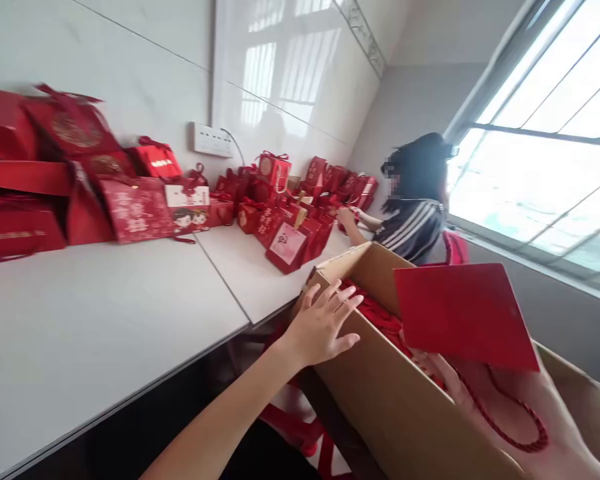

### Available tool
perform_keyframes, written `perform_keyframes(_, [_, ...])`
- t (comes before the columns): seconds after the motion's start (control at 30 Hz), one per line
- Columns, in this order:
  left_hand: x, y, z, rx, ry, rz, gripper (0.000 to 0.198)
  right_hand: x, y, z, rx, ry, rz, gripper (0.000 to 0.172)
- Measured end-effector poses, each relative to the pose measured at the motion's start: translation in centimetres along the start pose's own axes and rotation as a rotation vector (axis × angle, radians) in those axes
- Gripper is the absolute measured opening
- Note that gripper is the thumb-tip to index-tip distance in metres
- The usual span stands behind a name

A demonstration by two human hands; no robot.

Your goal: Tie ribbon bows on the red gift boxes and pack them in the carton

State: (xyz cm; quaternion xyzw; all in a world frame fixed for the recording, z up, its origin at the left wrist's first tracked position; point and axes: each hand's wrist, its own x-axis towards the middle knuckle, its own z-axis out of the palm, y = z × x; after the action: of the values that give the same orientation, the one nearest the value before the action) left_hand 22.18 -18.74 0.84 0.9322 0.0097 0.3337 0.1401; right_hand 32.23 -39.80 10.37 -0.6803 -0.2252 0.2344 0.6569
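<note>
Paper bag [463, 313], flat and red, is in the closed grip of the right hand [510, 400], over a brown cardboard box [380, 393]. The left hand [323, 327] spreads empty at the box's edge, maybe to steady it.

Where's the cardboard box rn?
Head view, lower right: the open cardboard box is just right of the white table, the left hand at its near rim, the right hand holding a red piece over it.

- Bright daylight enters by the overexposed window [525, 193].
- Left of it, glossy wall tiles [300, 80] mirror the glare.
- Farthest left of it, red bags [20, 230] look smeared, perhaps by motion.
</note>
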Motion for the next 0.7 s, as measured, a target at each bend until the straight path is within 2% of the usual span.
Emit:
perform_keyframes(0.03, [0.5,0.0,0.8,-0.026,-0.003,-0.002,0.050,-0.1,-0.3,-0.4,0.051,-0.008,0.091,0.056])
perform_keyframes(0.1, [1.1,-0.2,1.9,-0.062,0.009,-0.036,0.041,0.0,-0.5,-1.2,0.084,-0.016,0.178,0.053])
perform_keyframes(0.23, [1.0,-0.4,3.1,-0.092,0.086,-0.072,0.031,1.2,0.5,-3.1,0.034,0.129,0.127,0.067])
perform_keyframes(0.3, [0.8,-0.3,3.3,-0.092,0.117,-0.063,0.030,2.5,1.4,-4.8,-0.129,0.228,0.023,0.079])
perform_keyframes(0.4, [0.7,-0.2,3.6,-0.085,0.156,-0.050,0.030,4.8,3.3,-8.6,-0.625,0.326,-0.300,0.103])
perform_keyframes(0.43, [0.7,-0.1,3.6,-0.084,0.168,-0.050,0.030,5.5,4.2,-10.1,-0.815,0.306,-0.414,0.108])
perform_keyframes(0.5, [0.7,0.0,3.7,-0.082,0.187,-0.051,0.030,6.6,6.3,-12.9,-1.116,0.170,-0.535,0.104])
perform_keyframes(0.6, [0.6,0.3,3.7,-0.073,0.186,-0.058,0.032,7.2,10.7,-16.1,-1.275,0.063,-0.466,0.090])
perform_keyframes(0.7, [0.6,0.4,3.7,-0.058,0.175,-0.059,0.033,6.9,15.5,-17.5,-1.245,0.032,-0.252,0.085])
